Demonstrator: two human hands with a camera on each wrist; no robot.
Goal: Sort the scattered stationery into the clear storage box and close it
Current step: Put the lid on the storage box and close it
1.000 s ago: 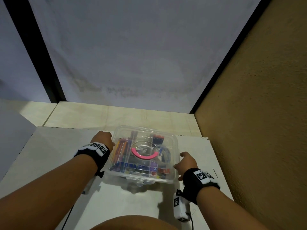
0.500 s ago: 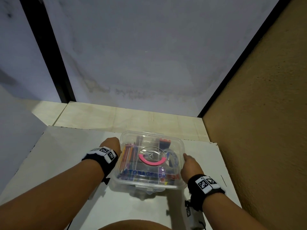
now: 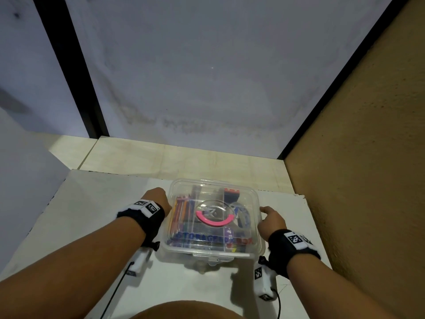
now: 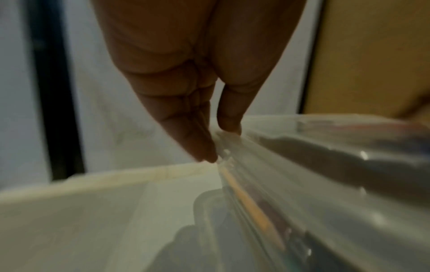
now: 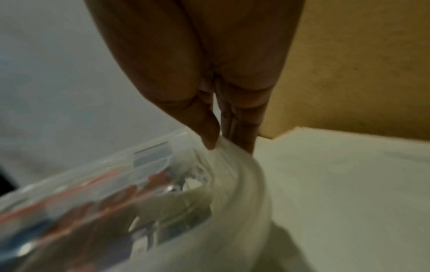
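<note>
The clear storage box (image 3: 208, 252) stands on the white board with its lid on and a pink handle (image 3: 215, 223) on top. Coloured pencils (image 3: 184, 210) and other stationery show through the lid. My left hand (image 3: 157, 199) is at the box's left edge. In the left wrist view the left hand (image 4: 221, 143) has its thumb on the lid rim (image 4: 325, 165) and its fingers against the side below. My right hand (image 3: 271, 218) is at the right edge. In the right wrist view the right hand (image 5: 230, 145) pinches the rim (image 5: 239, 176) the same way.
The white board (image 3: 92, 226) lies on pale floor tiles (image 3: 161, 157). A brown wall (image 3: 356, 180) stands close on the right, just past the board's edge. A grey-white wall and a black upright bar (image 3: 76, 77) are behind. My knee (image 3: 184, 310) shows at the bottom.
My right hand has slid from the box's near right corner to the middle of its right edge. My left hand stays at the left edge. The view has tilted slightly.
</note>
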